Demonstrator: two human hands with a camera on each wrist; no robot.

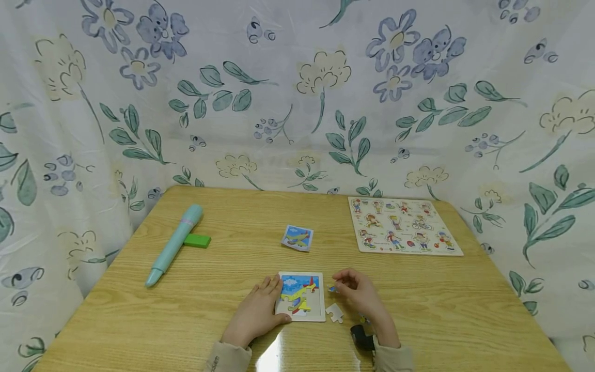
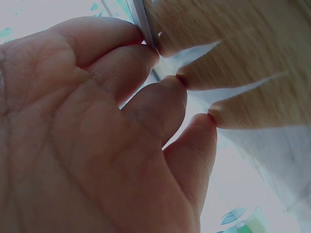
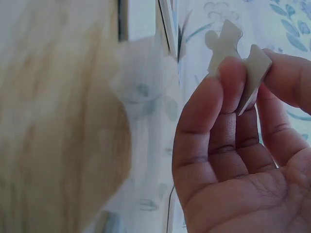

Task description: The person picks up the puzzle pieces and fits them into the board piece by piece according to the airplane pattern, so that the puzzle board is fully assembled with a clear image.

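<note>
A small jigsaw board (image 1: 317, 306) lies on the table, its airplane picture partly filled in and its lower right bare. My left hand (image 1: 257, 312) rests along the board's left side, fingers extended at that edge and thumb at the lower left corner. To the right of the board, my right hand (image 1: 364, 298) pinches a jigsaw piece (image 3: 226, 43) between thumb and fingers; a bit of blue shows on it in the head view. A pale loose piece (image 1: 334, 313) lies between the board and the right hand. Another small piece (image 1: 364, 319) is half hidden under the right wrist.
The airplane picture card (image 1: 298, 238) lies beyond the board. A larger peg puzzle board (image 1: 404, 226) with figures is at the back right. On the left are a teal pen-shaped object (image 1: 174, 245) and a green block (image 1: 197, 241). A black object (image 1: 361, 338) sits by the right sleeve.
</note>
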